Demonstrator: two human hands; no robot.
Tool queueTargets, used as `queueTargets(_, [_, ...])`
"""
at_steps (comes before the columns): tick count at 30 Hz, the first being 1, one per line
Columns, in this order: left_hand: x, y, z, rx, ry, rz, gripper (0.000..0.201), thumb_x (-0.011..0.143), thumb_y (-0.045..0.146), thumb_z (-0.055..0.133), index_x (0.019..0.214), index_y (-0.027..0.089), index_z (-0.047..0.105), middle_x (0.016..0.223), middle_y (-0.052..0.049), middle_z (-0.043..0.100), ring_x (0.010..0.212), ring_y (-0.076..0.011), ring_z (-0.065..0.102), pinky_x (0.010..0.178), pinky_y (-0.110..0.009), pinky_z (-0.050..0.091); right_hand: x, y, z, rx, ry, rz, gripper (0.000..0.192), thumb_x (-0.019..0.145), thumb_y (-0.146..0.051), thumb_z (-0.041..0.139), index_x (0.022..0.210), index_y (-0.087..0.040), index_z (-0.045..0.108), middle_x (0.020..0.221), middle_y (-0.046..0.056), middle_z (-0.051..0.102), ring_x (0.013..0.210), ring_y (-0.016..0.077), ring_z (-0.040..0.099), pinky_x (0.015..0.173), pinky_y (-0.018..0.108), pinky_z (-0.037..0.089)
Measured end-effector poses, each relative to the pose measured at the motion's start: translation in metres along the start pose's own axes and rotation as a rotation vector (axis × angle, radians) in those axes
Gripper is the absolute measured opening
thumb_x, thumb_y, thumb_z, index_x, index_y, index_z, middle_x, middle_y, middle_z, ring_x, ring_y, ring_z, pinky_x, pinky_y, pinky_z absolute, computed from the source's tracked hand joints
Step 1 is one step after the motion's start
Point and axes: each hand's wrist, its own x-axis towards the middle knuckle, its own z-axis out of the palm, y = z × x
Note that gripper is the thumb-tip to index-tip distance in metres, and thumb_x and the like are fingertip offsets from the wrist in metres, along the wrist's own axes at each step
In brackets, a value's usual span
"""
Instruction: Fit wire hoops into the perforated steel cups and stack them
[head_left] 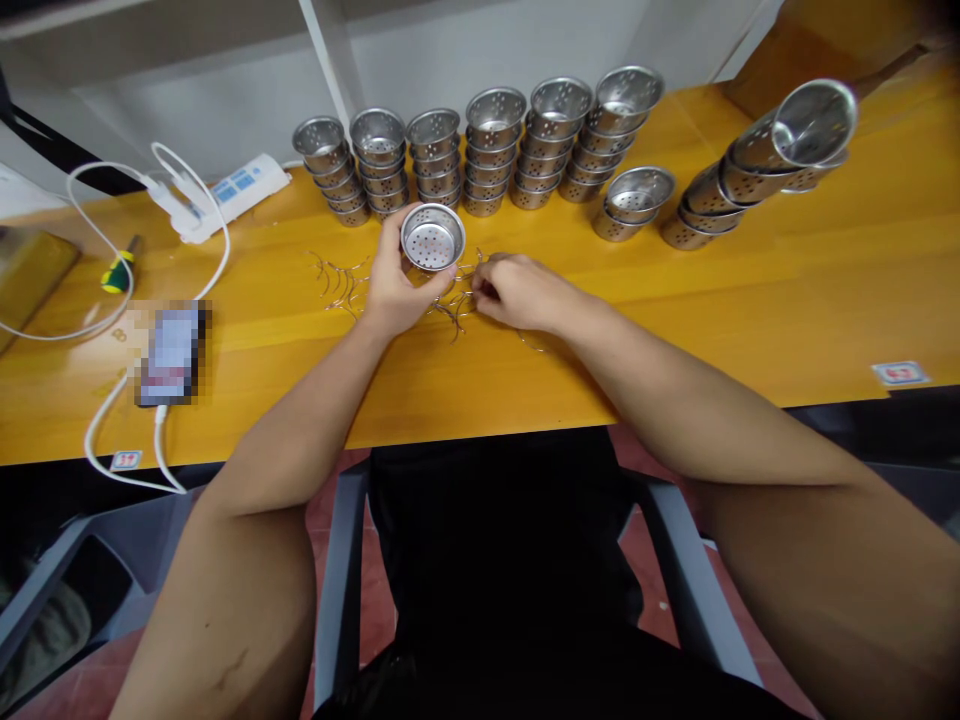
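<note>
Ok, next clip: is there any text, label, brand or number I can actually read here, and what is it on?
None reads clearly.
Red-and-white sticker on the table edge, right: too small to read.
Red-marked sticker on the front edge, left: too small.
Power strip with blue panels: print too small.
Phone: screen blurred out.
Metal cup in the left hand: no markings seen.

Power strip (238, 190), screwdriver (120, 268), phone (171, 354)

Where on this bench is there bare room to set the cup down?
Bare wood lies right of the right hand, below the tipped stack out to the red sticker, and between the phone and left hand. The back stacks and wire handles are crowded.
</note>
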Motion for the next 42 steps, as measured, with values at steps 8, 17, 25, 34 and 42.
queueTargets(8, [-0.002,-0.001,0.001,0.011,-0.021,0.022,0.101,0.1,0.07,0.096,0.178,0.031,0.046,0.174,-0.017,0.062,0.169,-0.0414,0.066,0.151,-0.058,0.052,0.003,0.003,0.009,0.004,0.024,-0.014,0.018,0.111,-0.007,0.07,0.117,-0.018,0.083,0.126,0.018,0.085,0.116,0.0362,0.081,0.095,0.042,0.056])
queueTargets(17, [-0.002,0.002,0.0,0.0,-0.005,0.032,0.102,0.1,0.074,0.094,0.177,0.03,0.044,0.173,-0.018,0.062,0.166,-0.0408,0.069,0.148,-0.059,0.055,0.004,0.018,0.01,0.208,0.168,-0.132,0.016,0.102,-0.01,0.076,0.103,-0.024,0.067,0.112,0.011,0.076,0.099,0.0295,0.072,0.098,0.044,0.059])
queueTargets(25, [-0.001,-0.005,-0.002,-0.025,-0.03,0.059,0.106,0.099,0.079,0.093,0.18,0.033,0.041,0.174,-0.017,0.06,0.163,-0.0389,0.07,0.143,-0.056,0.061,0.007,0.036,0.007,0.367,0.41,-0.11,0.015,0.112,-0.036,0.079,0.108,-0.028,0.067,0.108,0.011,0.078,0.099,0.0336,0.075,0.104,0.057,0.068])
queueTargets(34, [-0.004,-0.016,0.002,-0.134,-0.069,0.114,0.102,0.103,0.084,0.086,0.18,0.036,0.039,0.17,-0.014,0.064,0.158,-0.0376,0.075,0.135,-0.057,0.066,0.024,0.068,0.015,0.6,0.594,-0.114,0.058,0.116,-0.09,0.067,0.115,-0.032,0.072,0.085,0.005,0.064,0.077,0.0288,0.065,0.086,0.056,0.071])
queueTargets(42, [-0.003,0.015,0.005,-0.126,-0.173,0.152,0.109,0.088,0.098,0.094,0.167,0.034,0.054,0.151,-0.01,0.074,0.139,-0.0346,0.085,0.124,-0.057,0.072,0.006,0.024,0.004,0.679,0.492,-0.12,0.063,0.11,-0.095,0.071,0.114,-0.032,0.073,0.081,0.002,0.052,0.075,0.0266,0.055,0.078,0.049,0.066])
